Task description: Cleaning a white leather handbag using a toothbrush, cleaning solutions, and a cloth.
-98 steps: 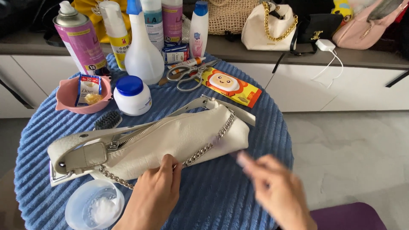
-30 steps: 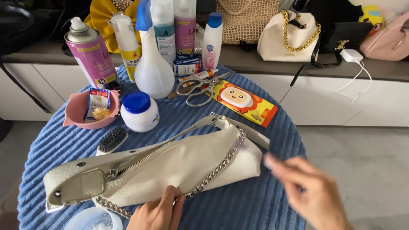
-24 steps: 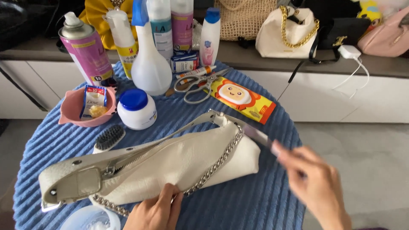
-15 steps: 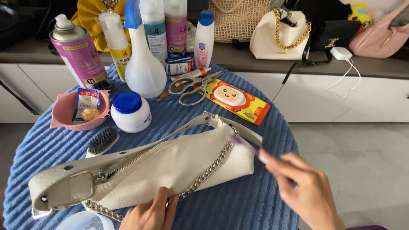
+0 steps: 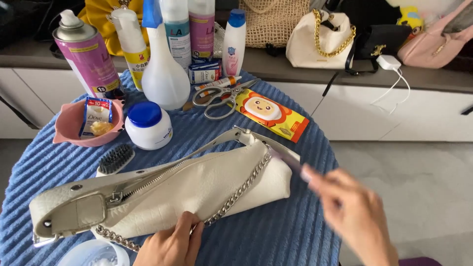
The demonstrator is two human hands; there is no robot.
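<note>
on the blue table (image 5: 295,236), left hand (image 5: 170,246) pins white bag (image 5: 192,189); right hand (image 5: 354,216) pinches a thin tool (image 5: 286,158)

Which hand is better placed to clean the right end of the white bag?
Right. The right hand already has a thin tool at that end of the white bag, while the left hand presses the bag's lower edge down.

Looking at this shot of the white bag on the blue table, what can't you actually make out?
Head view only:
- Right hand: motion-blurred; its thin tool at the white bag cannot be identified.
- Left hand: cut off by the bottom edge.
- Clear tub: mostly cut off below.
- Brush: handle hidden behind the bag.
</note>
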